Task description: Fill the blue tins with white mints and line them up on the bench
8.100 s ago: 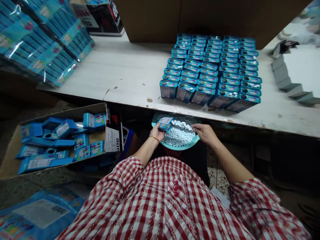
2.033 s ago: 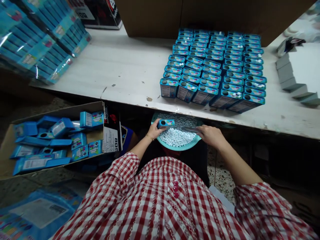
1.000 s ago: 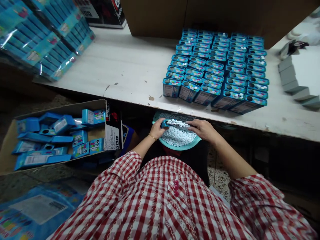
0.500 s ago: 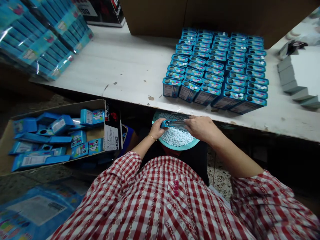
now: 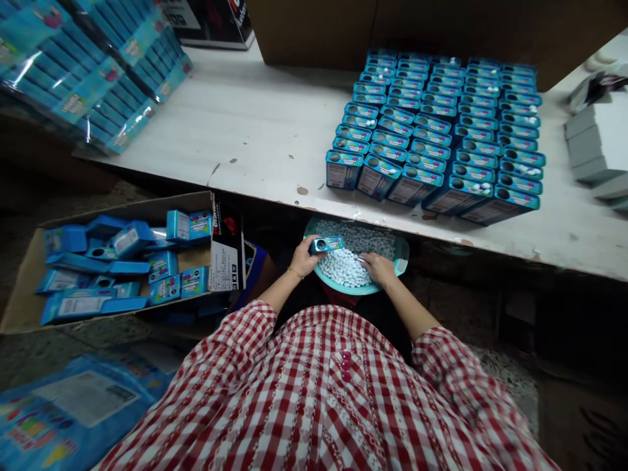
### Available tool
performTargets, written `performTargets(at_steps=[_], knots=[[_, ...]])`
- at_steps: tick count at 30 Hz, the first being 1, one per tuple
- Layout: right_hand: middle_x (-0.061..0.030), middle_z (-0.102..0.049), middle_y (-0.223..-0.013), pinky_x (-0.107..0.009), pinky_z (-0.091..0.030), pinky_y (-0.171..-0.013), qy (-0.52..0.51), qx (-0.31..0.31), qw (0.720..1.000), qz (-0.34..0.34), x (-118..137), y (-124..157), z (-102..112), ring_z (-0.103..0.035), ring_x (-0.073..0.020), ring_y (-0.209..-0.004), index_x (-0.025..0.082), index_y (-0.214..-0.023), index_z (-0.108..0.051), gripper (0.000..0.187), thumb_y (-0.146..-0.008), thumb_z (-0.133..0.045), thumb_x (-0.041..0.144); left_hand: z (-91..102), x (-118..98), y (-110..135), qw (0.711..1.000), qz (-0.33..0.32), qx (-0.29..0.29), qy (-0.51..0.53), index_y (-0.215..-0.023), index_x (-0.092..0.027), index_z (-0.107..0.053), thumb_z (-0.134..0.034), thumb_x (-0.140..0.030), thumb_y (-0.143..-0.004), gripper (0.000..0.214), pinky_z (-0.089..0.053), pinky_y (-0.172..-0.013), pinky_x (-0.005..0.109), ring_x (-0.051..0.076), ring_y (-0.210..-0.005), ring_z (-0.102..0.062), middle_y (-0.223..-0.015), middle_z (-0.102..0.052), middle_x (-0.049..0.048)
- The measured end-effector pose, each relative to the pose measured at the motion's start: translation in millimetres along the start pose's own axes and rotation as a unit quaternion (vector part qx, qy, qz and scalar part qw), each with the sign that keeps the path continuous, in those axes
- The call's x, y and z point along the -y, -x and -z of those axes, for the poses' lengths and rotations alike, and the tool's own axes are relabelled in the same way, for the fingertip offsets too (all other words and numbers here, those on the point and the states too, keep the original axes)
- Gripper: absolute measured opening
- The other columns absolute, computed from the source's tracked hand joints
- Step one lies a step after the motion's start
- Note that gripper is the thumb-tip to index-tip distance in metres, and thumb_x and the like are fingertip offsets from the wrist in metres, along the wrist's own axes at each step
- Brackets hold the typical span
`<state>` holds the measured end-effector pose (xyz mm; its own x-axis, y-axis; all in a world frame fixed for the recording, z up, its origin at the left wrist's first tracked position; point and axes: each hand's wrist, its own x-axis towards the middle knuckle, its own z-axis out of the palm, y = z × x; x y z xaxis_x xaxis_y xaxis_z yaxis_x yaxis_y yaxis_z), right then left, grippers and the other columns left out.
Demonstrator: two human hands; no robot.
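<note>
My left hand is closed around the end of a small blue candy box, its round hole facing up. The box is over a turquoise basin full of small white candies. Down among the candies, my right hand grips a shiny scoop; most of the scoop is hidden by the fingers and the candies. A gap separates the scoop from the box.
On the white table, several rows of blue boxes stand upright. Left of the basin, a cardboard carton holds jumbled blue boxes. Wrapped packs occupy the table's left end; a blue bag lies below.
My right hand has moved down and away from the box, taking the scoop into the candies. The box remains in my left hand, its top now more visible. The view has shifted slightly.
</note>
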<state>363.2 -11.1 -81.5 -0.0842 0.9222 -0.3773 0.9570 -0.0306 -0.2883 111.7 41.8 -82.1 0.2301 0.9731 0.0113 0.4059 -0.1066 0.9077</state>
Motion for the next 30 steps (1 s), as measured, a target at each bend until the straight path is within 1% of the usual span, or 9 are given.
performTargets(at_steps=[3, 7, 11, 13, 15, 18, 21, 25, 30], knots=[[-0.0081, -0.065, -0.113, -0.031, -0.047, -0.081, -0.045, -0.012, 0.999, 0.008, 4, -15, -12, -0.06, -0.0215, -0.102, 0.023, -0.117, -0.061, 0.036, -0.088, -0.043, 0.035, 2.7, 0, 2, 0.999, 0.027, -0.034, 0.023, -0.099, -0.017, -0.054, -0.07, -0.03, -0.064, 0.041, -0.046, -0.082, 0.031, 0.017, -0.084, -0.059, -0.09, -0.062, 0.0025], [-0.003, -0.065, -0.114, -0.027, -0.046, -0.085, -0.109, -0.016, 0.993, 0.038, -12, -13, -5, -0.06, -0.0169, -0.102, 0.025, -0.115, -0.062, 0.034, -0.084, -0.05, 0.028, 10.7, -1, 1, 0.995, 0.046, -0.073, 0.046, -0.096, -0.017, -0.053, -0.072, -0.034, -0.062, 0.043, -0.047, -0.079, 0.03, 0.016, -0.079, -0.058, -0.085, -0.061, 0.0009], [-0.0055, -0.068, -0.108, -0.03, -0.046, -0.086, -0.225, -0.066, 0.968, 0.094, -20, 7, 24, -0.062, -0.019, -0.099, 0.021, -0.109, -0.066, 0.032, -0.081, -0.053, 0.026, 11.5, -1, -2, 0.996, 0.035, -0.077, 0.022, -0.097, -0.017, -0.054, -0.071, -0.029, -0.062, 0.04, -0.046, -0.079, 0.03, 0.016, -0.08, -0.057, -0.086, -0.061, 0.0009], [-0.0058, -0.068, -0.105, -0.03, -0.046, -0.086, -0.233, -0.079, 0.961, 0.124, -14, 18, 48, -0.062, -0.0194, -0.097, 0.021, -0.109, -0.066, 0.032, -0.082, -0.053, 0.03, 7.0, -2, -4, 0.998, 0.021, -0.062, -0.001, -0.098, -0.017, -0.055, -0.07, -0.025, -0.062, 0.039, -0.045, -0.081, 0.031, 0.018, -0.084, -0.057, -0.09, -0.062, 0.0024], [-0.0056, -0.068, -0.104, -0.029, -0.045, -0.084, -0.184, -0.074, 0.97, 0.137, 0, 27, 73, -0.062, -0.0192, -0.096, 0.022, -0.111, -0.065, 0.033, -0.084, -0.051, 0.034, 0.5, -4, -6, 0.999, -0.001, -0.045, -0.024, -0.098, -0.017, -0.056, -0.068, -0.021, -0.063, 0.038, -0.044, -0.085, 0.033, 0.02, -0.089, -0.057, -0.096, -0.062, 0.0042], [-0.006, -0.067, -0.105, -0.03, -0.046, -0.079, -0.037, -0.05, 0.991, 0.119, 30, 35, 106, -0.062, -0.0212, -0.094, 0.024, -0.111, -0.065, 0.035, -0.086, -0.045, 0.039, -8.9, -11, -9, 0.997, -0.04, -0.017, -0.059, -0.099, -0.018, -0.057, -0.066, -0.018, -0.064, 0.037, -0.043, -0.088, 0.035, 0.022, -0.096, -0.056, -0.101, -0.062, 0.0055], [-0.0068, -0.067, -0.105, -0.033, -0.046, -0.073, 0.105, -0.016, 0.99, 0.093, 61, 38, 130, -0.063, -0.0238, -0.091, 0.026, -0.111, -0.065, 0.037, -0.088, -0.04, 0.039, -13.9, -16, -10, 0.993, -0.068, 0.007, -0.095, -0.1, -0.019, -0.058, -0.065, -0.018, -0.065, 0.036, -0.043, -0.089, 0.037, 0.023, -0.098, -0.055, -0.103, -0.061, 0.0062], [-0.0111, -0.068, -0.098, -0.035, -0.045, -0.07, 0.188, 0.013, 0.979, 0.08, 91, 41, 147, -0.064, -0.0257, -0.085, 0.021, -0.105, -0.067, 0.038, -0.089, -0.036, 0.037, -13.3, -18, -9, 0.99, -0.088, 0.017, -0.113, -0.1, -0.017, -0.058, -0.063, -0.019, -0.066, 0.034, -0.043, -0.088, 0.037, 0.024, -0.097, -0.055, -0.104, -0.061, 0.0075], [-0.014, -0.068, -0.094, -0.033, -0.045, -0.069, 0.215, 0.014, 0.973, 0.082, 103, 44, 155, -0.064, -0.0245, -0.083, 0.016, -0.096, -0.068, 0.038, -0.089, -0.035, 0.032, -9.3, -13, -9, 0.99, -0.101, 0.006, -0.094, -0.099, -0.016, -0.057, -0.062, -0.02, -0.067, 0.033, -0.043, -0.089, 0.036, 0.022, -0.098, -0.054, -0.102, -0.058, 0.008]])
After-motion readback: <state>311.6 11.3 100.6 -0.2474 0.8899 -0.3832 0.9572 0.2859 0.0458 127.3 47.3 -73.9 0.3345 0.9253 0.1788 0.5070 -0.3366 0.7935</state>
